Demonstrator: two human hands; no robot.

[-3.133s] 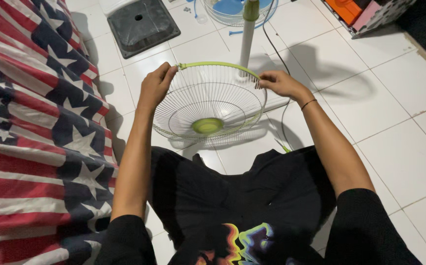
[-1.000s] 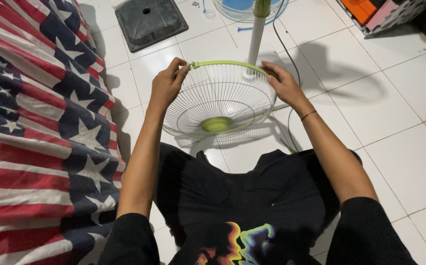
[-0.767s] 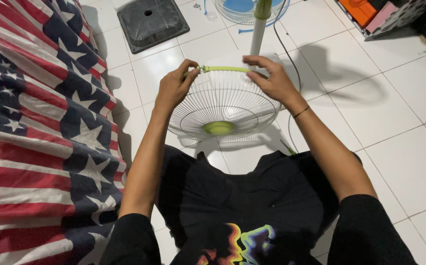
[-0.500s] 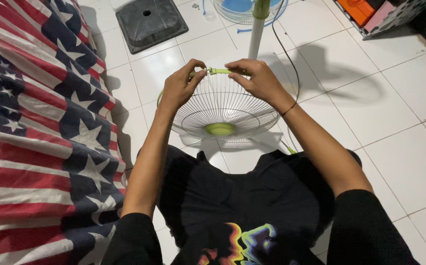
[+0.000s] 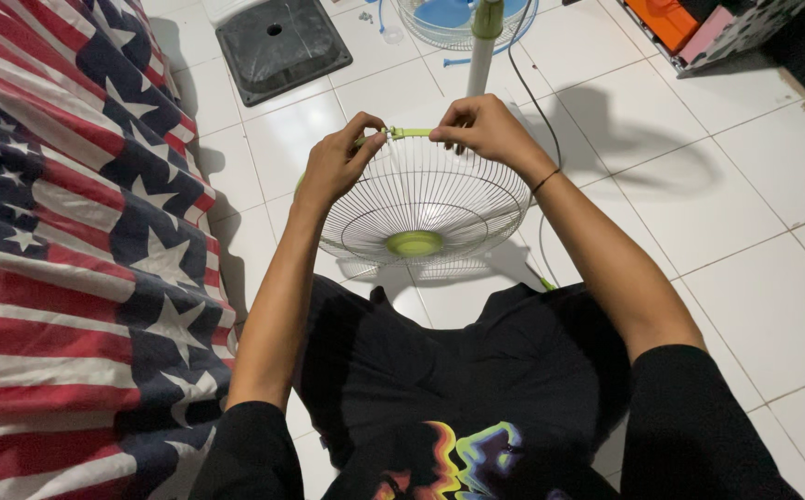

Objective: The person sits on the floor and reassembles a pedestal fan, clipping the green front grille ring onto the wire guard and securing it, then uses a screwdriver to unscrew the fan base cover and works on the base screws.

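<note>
Both hands pinch the green rim band (image 5: 410, 132) of a wire fan guard (image 5: 421, 199) (green hub at its centre). The left hand (image 5: 338, 167) and right hand (image 5: 481, 130) each have a clenched grip on it, near together.

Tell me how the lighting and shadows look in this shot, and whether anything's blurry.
Head view: even indoor light, mild sheen on the white tile floor; the wire fan guard casts a soft shadow beneath; a larger shadow lies right of it; both hands look sharp.

Blue fan blade (image 5: 453, 17) and orange box (image 5: 671, 18) cut by top edge
</note>
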